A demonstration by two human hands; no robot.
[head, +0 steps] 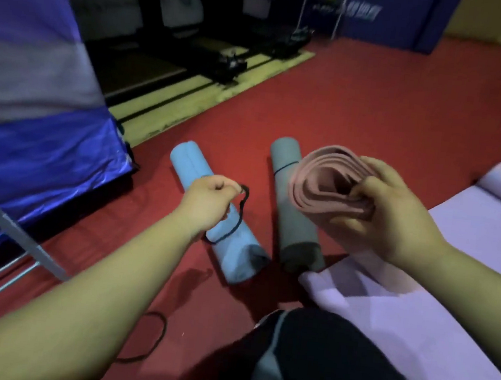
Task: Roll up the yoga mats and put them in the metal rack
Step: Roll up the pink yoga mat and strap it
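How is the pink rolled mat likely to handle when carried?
The pink mat likely unrolls if loosely held: its layers gape and no cord visibly binds it. Probably soft and light, since the right hand alone holds it.

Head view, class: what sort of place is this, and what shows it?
Likely a gym or exercise studio: red floor, rolled blue mat and grey mat on it, big blue pad behind.

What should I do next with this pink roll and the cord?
Probably slip the black cord in your left hand over the pink mat: your right hand alone grips the loose roll, and the grey mat already wears one.
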